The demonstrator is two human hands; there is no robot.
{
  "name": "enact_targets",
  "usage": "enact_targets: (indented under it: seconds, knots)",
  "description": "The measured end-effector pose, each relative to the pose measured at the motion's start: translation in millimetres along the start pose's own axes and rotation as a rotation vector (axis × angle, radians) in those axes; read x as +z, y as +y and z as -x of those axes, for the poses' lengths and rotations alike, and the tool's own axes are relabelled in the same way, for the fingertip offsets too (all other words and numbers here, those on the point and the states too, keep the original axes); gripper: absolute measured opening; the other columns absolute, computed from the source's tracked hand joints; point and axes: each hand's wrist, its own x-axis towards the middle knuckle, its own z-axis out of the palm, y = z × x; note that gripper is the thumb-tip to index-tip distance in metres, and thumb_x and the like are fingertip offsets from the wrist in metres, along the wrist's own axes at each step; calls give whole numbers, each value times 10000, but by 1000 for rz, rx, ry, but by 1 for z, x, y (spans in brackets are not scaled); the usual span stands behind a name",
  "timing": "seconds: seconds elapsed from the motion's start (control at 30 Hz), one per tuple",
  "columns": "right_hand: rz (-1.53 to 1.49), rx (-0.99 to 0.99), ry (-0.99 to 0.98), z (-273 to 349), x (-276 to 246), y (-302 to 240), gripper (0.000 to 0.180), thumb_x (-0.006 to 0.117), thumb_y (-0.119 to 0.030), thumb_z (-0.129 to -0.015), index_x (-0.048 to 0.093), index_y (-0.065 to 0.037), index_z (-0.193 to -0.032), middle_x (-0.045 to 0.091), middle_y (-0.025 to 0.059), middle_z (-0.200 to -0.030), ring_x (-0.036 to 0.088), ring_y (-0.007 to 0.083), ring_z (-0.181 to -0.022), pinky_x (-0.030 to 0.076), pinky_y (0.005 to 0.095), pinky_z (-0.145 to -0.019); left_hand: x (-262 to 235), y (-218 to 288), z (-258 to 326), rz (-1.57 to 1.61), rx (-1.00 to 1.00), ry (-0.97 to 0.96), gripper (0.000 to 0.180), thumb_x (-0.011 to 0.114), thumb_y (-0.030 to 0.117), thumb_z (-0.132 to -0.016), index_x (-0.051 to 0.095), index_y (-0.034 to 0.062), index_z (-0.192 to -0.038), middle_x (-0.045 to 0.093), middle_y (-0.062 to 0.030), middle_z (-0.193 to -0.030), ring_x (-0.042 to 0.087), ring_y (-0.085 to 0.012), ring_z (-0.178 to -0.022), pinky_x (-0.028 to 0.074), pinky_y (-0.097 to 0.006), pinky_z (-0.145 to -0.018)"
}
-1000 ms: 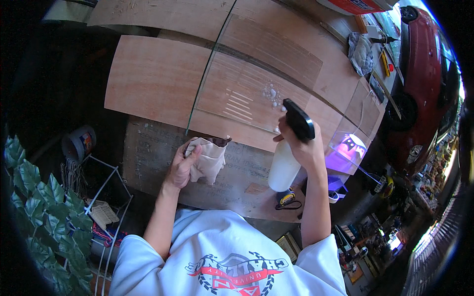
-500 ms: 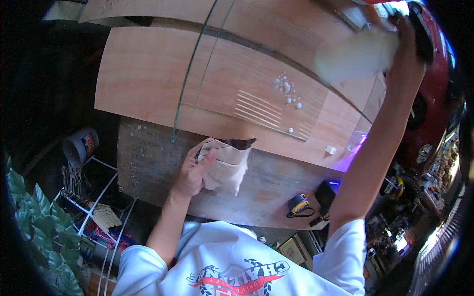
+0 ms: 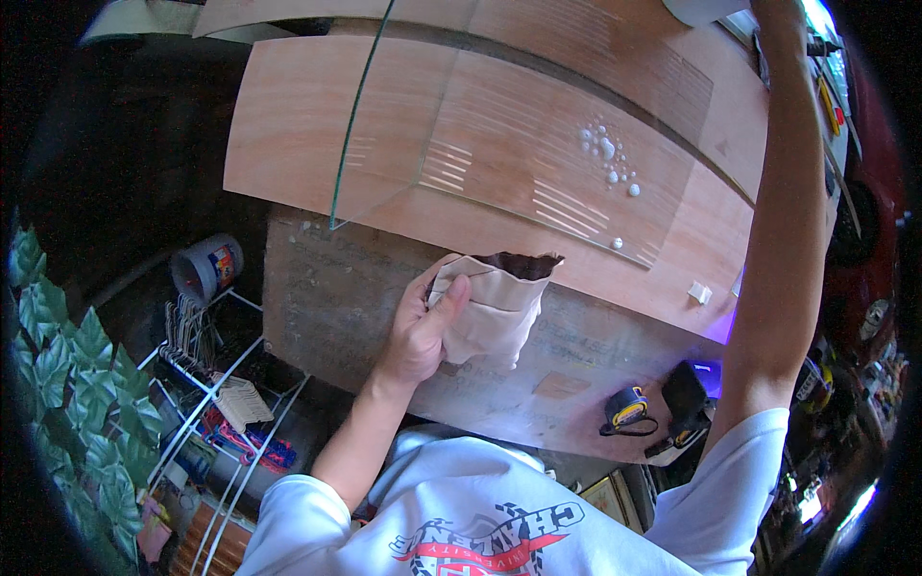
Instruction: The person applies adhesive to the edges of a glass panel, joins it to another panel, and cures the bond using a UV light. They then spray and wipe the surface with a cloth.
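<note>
My left hand (image 3: 424,331) grips a beige cloth pouch (image 3: 495,312), its thumb across the front. The pouch's dark brown inside shows at the open top. It hangs over the near edge of pale wooden panels (image 3: 298,125). A clear glass sheet (image 3: 519,106) lies on the wood, with white foamy blobs (image 3: 607,149) on its right part. A greenish glass edge (image 3: 357,115) rises left of the blobs. My right forearm (image 3: 792,221) stretches to the far right, its hand beyond the upper rim. A pale, rounded object (image 3: 706,10), cut off there, is beside that arm.
A yellow and black tape measure (image 3: 626,410) and a black object (image 3: 690,398) lie on the grey board (image 3: 317,298) at right. A small white block (image 3: 699,292) sits on the wood. At left stand a white wire rack (image 3: 206,398), a bucket (image 3: 206,269) and leafy plants (image 3: 82,403).
My view has shifted, so the bench sits differently in it. My right hand and the blurred pale object near it moved away, up toward the rim. My left hand still holds the pouch.
</note>
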Motion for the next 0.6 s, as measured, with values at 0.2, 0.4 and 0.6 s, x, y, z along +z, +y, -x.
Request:
enact_targets:
  seconds: [0.2,0.4,0.6]
  knots:
    - [-410,268,15,55,-57,-28,601,680,-378,-965,479,-143,-1480,570,172,-1415,561,256,-1281,456,439,-1103,16,6,-9,20,10,33,330,602,281,-1047,618,35,-1265,683,-47,-1141,623,-128,-1050,478,-284,-925]
    - [-1161,126,-609,293,-87,-116,979,941,-476,-643,545,-16,-1411,635,141,-1330,570,240,-1280,429,382,-1051,22,2,-16,-111,125,26,321,646,331,-1028,638,51,-1184,665,3,-1041,596,-96,-951,458,-254,-874]
    - [-1197,283,-345,333,-91,-98,403,775,-65,-852,643,0,-1227,691,83,-1175,668,185,-1041,539,326,-895,3,5,-26,-701,867,470,585,750,449,-931,516,7,-1233,593,-82,-1107,557,-160,-1008,443,-303,-891]
